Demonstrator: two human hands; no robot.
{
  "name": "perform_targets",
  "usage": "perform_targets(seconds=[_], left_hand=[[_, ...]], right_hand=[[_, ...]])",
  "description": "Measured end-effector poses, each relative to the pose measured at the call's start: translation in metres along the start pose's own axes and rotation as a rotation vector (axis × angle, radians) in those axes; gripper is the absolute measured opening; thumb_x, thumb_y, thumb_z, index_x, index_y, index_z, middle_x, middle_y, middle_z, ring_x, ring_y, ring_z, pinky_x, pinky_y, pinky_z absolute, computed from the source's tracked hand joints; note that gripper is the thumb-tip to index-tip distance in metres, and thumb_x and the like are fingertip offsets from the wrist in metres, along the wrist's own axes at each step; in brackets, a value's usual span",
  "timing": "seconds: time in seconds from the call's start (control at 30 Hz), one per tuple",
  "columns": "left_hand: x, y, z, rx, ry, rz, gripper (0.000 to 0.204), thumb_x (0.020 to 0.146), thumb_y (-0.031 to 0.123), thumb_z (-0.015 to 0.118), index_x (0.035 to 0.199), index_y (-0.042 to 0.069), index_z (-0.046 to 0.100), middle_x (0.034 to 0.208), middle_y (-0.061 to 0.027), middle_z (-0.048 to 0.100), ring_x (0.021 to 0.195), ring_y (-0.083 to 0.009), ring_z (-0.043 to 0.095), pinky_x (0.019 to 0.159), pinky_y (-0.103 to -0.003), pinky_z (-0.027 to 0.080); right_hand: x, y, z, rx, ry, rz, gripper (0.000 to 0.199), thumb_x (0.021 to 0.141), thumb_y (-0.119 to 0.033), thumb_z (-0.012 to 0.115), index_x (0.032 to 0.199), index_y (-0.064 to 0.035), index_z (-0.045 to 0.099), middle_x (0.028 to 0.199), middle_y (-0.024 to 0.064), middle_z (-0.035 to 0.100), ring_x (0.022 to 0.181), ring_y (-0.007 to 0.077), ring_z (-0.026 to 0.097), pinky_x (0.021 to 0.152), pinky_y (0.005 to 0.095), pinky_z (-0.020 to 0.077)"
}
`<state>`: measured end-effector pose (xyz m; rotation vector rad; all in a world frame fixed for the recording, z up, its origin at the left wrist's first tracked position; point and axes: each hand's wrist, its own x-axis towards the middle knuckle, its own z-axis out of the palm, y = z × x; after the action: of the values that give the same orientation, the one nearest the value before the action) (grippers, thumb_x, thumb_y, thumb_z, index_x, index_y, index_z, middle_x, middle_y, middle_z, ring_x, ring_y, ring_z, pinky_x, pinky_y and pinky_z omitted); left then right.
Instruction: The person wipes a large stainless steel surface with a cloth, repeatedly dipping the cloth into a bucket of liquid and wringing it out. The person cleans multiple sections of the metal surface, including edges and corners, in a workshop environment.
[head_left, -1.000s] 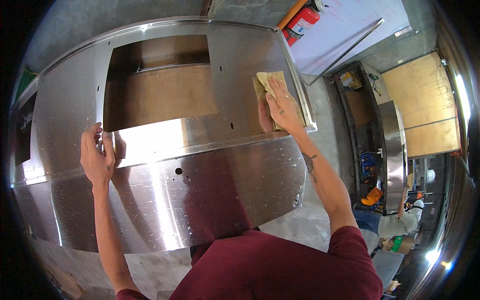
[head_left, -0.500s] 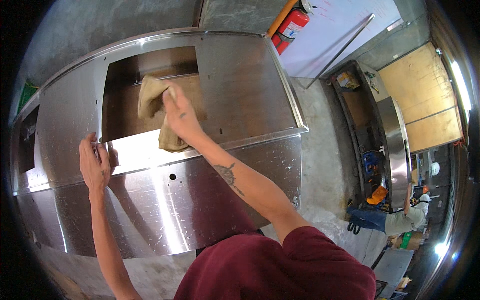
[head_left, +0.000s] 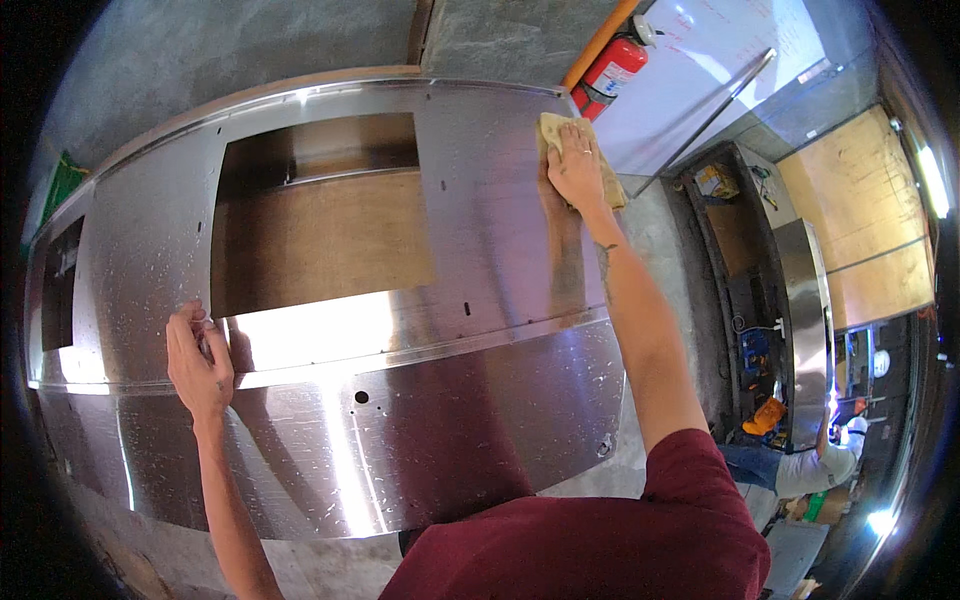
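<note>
A large stainless steel cabinet (head_left: 500, 240) spreads before me, with a big rectangular cutout (head_left: 320, 235) and a smaller opening at the far left. White specks and water-like drops dot its surface. My right hand (head_left: 577, 165) presses a tan cloth (head_left: 611, 182) against the right end of the upper panel, fingers laid over it. Beside the lower left corner of the big cutout, my left hand (head_left: 202, 362) rests on the steel. Its fingers are loosely bent, with thumb apart, and nothing shows held in them.
At the back right a red fire extinguisher (head_left: 615, 68) stands next to an orange pipe (head_left: 600, 42). A metal rod (head_left: 722, 108) leans on a whiteboard. Further right, another person (head_left: 815, 470) works at a long steel unit (head_left: 805, 340). Concrete floor (head_left: 660, 280) separates it from my cabinet.
My right hand has carried the cloth from the big cutout over to the right end of the panel. The left hand stays at the cutout's corner. The view has shifted slightly.
</note>
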<state>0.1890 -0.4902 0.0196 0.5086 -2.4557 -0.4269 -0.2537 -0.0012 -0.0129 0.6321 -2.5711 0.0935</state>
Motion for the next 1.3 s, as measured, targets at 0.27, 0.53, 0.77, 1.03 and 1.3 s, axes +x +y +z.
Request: perform_targets(seconds=[0.27,0.53,0.77,1.03,1.3], left_hand=[[-0.002,-0.001,0.001,-0.016,-0.067,0.002,0.029,0.105,0.012,0.058,0.131,0.001,0.064,0.122,-0.0185,0.069,0.103,-0.032,0.072,0.089,-0.041,0.058],[0.0,-0.002,-0.005,0.074,-0.171,-0.005,0.033,0.106,0.011,0.052,0.136,-0.002,0.058,0.128,-0.0227,0.064,0.114,-0.0388,0.066,0.099,-0.048,0.053],[0.002,0.002,0.001,0.013,-0.085,-0.005,0.032,0.104,0.01,0.054,0.133,-0.002,0.061,0.115,-0.0204,0.063,0.104,-0.0355,0.065,0.092,-0.046,0.052],[0.011,0.004,0.001,0.045,-0.115,0.012,0.03,0.099,0.009,0.058,0.126,-0.002,0.064,0.109,-0.018,0.063,0.099,-0.0342,0.064,0.092,-0.045,0.051],[0.012,0.007,0.002,0.046,-0.137,0.004,0.03,0.096,0.008,0.06,0.124,-0.001,0.066,0.11,-0.0175,0.064,0.101,-0.0352,0.065,0.092,-0.045,0.052]], right_hand=[[0.003,-0.196,0.01,0.608,0.0,-0.156,0.054,0.103,-0.028,0.059,0.146,0.0045,0.058,0.152,0.0317,0.057,0.145,0.0469,0.051,0.126,0.0518,0.0368],[-0.02,-0.348,-0.027,1.703,-0.329,0.234,0.041,0.113,-0.029,0.053,0.141,0.0002,0.062,0.133,0.0182,0.069,0.128,0.031,0.063,0.115,0.0454,0.0474],[0.066,-0.092,-0.054,1.095,0.121,0.341,0.046,0.111,-0.037,0.058,0.135,0.0014,0.067,0.124,0.0124,0.075,0.108,0.022,0.07,0.092,0.0406,0.0575],[0.094,-0.04,0.063,-0.101,0.002,0.205,0.06,0.095,-0.035,0.059,0.137,0.0091,0.064,0.142,0.0355,0.063,0.14,0.0478,0.056,0.12,0.057,0.0404],[0.104,-0.185,0.039,0.052,-0.171,-0.034,0.034,0.093,-0.029,0.062,0.094,-0.0021,0.083,0.094,0.0218,0.08,0.086,0.0378,0.078,0.078,0.0544,0.0577]])
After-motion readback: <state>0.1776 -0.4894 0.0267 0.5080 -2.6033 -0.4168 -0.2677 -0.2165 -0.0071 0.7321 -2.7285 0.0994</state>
